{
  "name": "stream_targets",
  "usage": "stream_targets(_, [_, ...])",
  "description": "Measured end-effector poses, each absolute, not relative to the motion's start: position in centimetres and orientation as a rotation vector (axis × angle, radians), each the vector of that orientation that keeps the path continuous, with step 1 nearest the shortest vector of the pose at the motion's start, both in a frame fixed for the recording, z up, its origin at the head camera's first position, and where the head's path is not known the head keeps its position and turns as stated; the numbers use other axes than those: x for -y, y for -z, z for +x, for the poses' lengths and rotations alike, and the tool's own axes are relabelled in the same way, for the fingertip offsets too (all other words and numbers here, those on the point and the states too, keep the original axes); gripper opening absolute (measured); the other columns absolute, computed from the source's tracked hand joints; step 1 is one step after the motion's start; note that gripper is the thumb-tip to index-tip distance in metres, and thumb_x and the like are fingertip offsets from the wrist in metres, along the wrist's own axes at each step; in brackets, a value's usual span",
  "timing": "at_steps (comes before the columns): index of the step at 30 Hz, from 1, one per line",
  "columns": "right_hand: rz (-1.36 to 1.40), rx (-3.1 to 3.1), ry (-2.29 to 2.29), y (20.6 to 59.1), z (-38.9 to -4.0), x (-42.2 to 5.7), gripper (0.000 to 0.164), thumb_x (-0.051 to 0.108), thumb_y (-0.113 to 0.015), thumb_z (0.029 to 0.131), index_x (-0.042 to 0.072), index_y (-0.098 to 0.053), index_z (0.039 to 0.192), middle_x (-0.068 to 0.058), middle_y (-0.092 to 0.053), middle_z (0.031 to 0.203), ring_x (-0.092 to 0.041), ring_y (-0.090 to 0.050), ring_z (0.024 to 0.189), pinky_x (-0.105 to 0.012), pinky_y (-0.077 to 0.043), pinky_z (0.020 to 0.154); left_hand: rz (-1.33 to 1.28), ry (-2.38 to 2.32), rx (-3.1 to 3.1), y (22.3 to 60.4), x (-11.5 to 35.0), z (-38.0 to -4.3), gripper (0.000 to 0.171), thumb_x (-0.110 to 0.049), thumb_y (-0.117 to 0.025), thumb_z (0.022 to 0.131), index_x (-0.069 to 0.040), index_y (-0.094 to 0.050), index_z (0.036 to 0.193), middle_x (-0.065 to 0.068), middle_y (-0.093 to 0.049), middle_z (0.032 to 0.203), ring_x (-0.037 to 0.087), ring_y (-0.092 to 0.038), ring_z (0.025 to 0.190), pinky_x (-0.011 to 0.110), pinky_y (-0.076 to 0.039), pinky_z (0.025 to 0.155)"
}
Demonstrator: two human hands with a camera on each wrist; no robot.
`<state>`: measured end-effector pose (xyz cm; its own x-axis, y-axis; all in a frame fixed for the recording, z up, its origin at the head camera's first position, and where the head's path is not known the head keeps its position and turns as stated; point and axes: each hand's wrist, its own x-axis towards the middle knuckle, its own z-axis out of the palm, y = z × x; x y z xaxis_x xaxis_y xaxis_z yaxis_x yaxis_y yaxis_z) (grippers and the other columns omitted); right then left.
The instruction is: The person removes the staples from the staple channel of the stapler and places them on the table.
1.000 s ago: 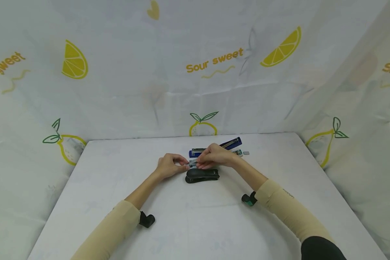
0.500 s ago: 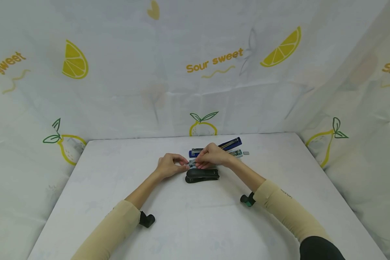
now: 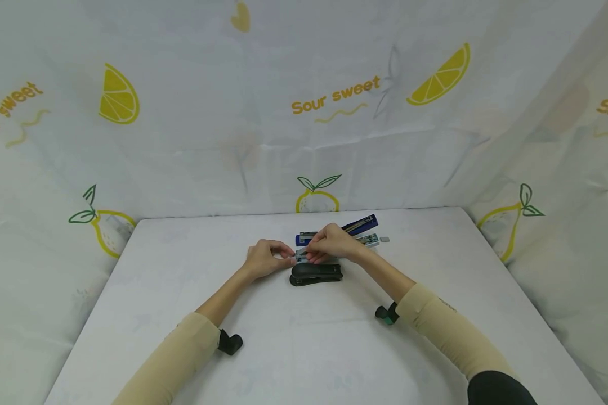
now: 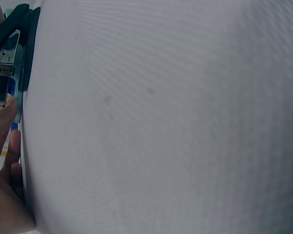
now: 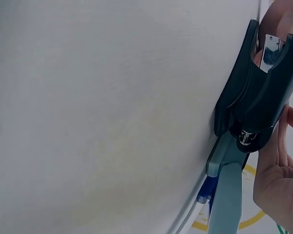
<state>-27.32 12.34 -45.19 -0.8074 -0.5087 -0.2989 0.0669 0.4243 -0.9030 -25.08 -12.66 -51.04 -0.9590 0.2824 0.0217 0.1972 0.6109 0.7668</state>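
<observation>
A light-blue stapler lies opened out behind a black stapler. My left hand pinches the light-blue stapler's left end between thumb and fingers. Above that end, my right hand pinches a small grey strip, seemingly staples, with its fingertips low over the stapler's tray; the hand hides most of the stapler's middle. In the right wrist view the black stapler partly covers the light-blue stapler and the fingers. Fingers of the left hand touch the stapler's end in the left wrist view.
Behind the hands lies a dark-blue stapler, also opened out. A small grey staple strip rests right of the light-blue stapler. The white table meets a white printed cloth at its back edge.
My right hand has shifted slightly left, uncovering more of the light-blue stapler's right part. The left hand stays at the stapler's end, and the staplers keep their places.
</observation>
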Motion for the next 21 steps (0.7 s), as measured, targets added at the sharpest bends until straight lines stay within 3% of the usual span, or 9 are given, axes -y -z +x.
stream_targets(7, [-0.344,-2.157,1.416,44.5,-26.9,-13.2,0.022,0.010,-0.067,0.104,-0.008,-0.077,0.110,-0.016,-0.084,0.095,-0.021,-0.083,0.083,-0.044,-0.066,0.088,0.400,-1.290,-2.728,51.0,12.7,-25.0,0.021,-0.036,-0.090,0.086,-0.025,-0.086,0.103,-0.006,-0.077,0.090,0.008,-0.055,0.076,0.032,-0.035,0.079])
stream_targets(14, [-0.320,-2.192,1.453,43.8,-26.7,-14.7,0.024,0.011,-0.066,0.103,-0.008,-0.077,0.114,-0.014,-0.084,0.096,-0.022,-0.084,0.086,-0.044,-0.066,0.088,0.399,-1.314,-2.721,51.0,12.6,-25.0,0.021,-0.034,-0.090,0.086,-0.023,-0.086,0.103,-0.007,-0.076,0.089,0.007,-0.056,0.077,0.032,-0.035,0.082])
stream_targets(21, [-0.319,-2.207,1.542,42.6,-25.8,-16.3,0.025,0.012,-0.068,0.105,-0.009,-0.073,0.117,-0.015,-0.085,0.097,-0.040,-0.083,0.101,-0.056,-0.061,0.096,0.404,-1.321,-2.712,50.9,12.6,-24.9,0.020,-0.034,-0.090,0.086,-0.023,-0.086,0.102,-0.004,-0.076,0.089,0.007,-0.055,0.077,0.032,-0.036,0.083])
